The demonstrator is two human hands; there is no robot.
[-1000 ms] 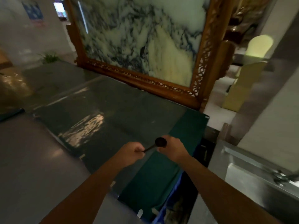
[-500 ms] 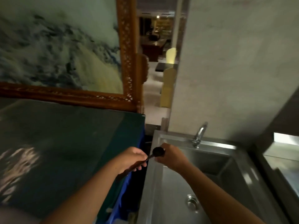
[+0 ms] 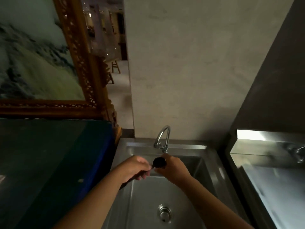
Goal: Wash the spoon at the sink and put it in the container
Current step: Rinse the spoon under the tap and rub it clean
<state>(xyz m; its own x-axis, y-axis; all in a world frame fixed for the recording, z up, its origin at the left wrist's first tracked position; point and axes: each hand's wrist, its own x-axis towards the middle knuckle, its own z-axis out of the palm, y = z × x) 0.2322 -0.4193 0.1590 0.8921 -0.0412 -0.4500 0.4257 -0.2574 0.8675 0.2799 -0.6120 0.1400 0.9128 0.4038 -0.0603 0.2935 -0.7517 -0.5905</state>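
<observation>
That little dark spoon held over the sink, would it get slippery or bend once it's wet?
The spoon probably stays stiff: it spans between the left hand and right hand without sagging. It looks small, so likely light. Its smooth dark bowl could turn slippery under the faucet.

Single head view, close above steel sink (image 3: pixel 208 164), facing forward and down; faucet (image 3: pixel 162 138) centre frame, drain (image 3: pixel 164 214) near bottom edge.
</observation>
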